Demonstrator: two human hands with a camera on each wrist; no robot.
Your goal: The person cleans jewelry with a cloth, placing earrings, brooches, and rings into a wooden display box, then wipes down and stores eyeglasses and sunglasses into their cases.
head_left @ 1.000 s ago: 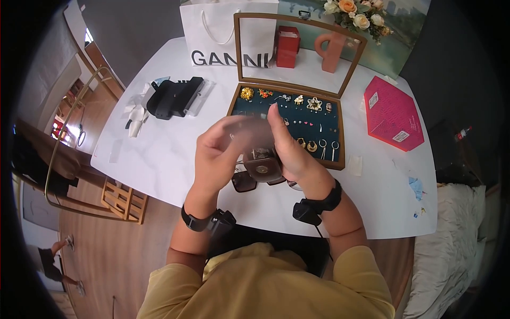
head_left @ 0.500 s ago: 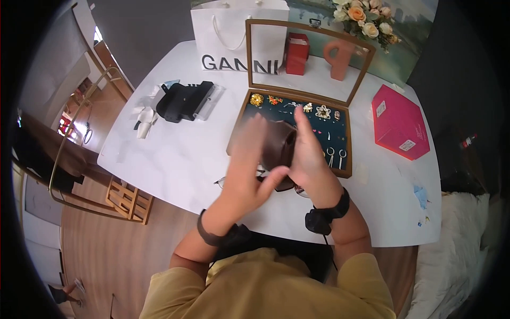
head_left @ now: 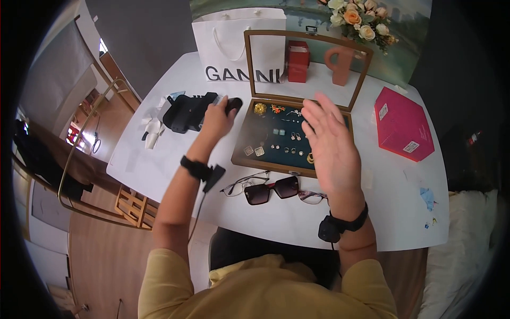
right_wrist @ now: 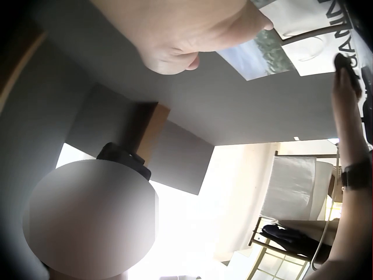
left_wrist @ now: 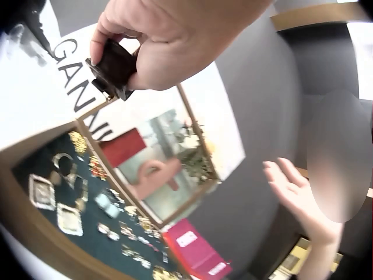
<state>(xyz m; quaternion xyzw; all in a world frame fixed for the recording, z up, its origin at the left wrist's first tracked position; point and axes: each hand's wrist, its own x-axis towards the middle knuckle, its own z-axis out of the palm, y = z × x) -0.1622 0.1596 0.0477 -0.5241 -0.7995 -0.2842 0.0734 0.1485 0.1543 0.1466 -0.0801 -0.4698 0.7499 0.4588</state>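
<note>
My left hand (head_left: 217, 121) grips a small dark brown case (left_wrist: 116, 63) between thumb and fingers. In the head view it is held between the black bag (head_left: 186, 112) and the jewelry box (head_left: 295, 171). Raised over the right side of that box, my right hand (head_left: 334, 154) has straight fingers and holds nothing. The box has its glass lid tipped up, with earrings, rings and brooches on dark green lining. In front of it lie square dark sunglasses (head_left: 258, 194), clear eyeglasses (head_left: 234, 187) to their left and another pair of glasses (head_left: 312, 198) to their right.
A white paper bag (head_left: 234, 37), a red box (head_left: 298, 63) and a pink vase (head_left: 341, 68) stand at the back. The pink box (head_left: 404, 125) sits at the right, with a blue scrap (head_left: 427, 198) nearer me. Crumpled white material (head_left: 152, 132) lies at the left.
My hands were together around the brown case above the glasses. The left has carried it away toward the black bag at the left; the right has let go and stays raised.
</note>
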